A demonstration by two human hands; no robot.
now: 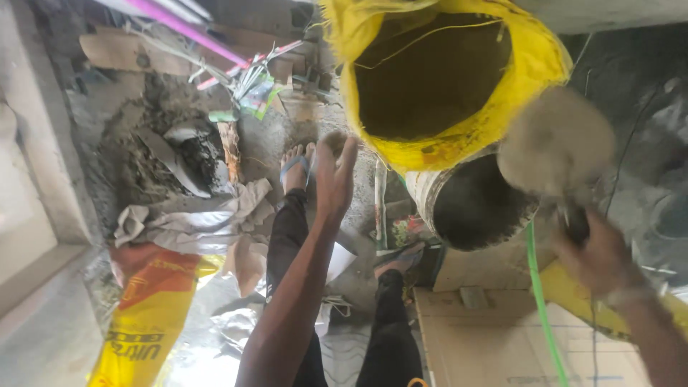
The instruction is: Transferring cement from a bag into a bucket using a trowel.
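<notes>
1. A person stands on a littered floor [358,287], looking down past both legs, one foot in a blue sandal [294,168].
2. The right hand [598,258] is at the right edge of the scene, its grip pressed together around the dark handle of a round brush [555,140] with a dusty, pale head; motion blurs the brush.
3. The handle runs from the fist up and slightly left, so the head sits above the hand, just in front of the rim of a dark-mouthed bucket [476,208].
4. A yellow woven sack [516,93], mouth gaping, lies just beyond and touching the bucket, left of the brush head.
5. The left hand [333,172] reaches out in the middle of the scene, fingers together and extended, holding nothing; it is left of the sack's lower lip, near but apart from it.
6. The right hand is the nearer to the bucket; the left is nearer to the sack.
7. A mound of wet mortar [172,154] lies far left, well apart from both hands.
</notes>
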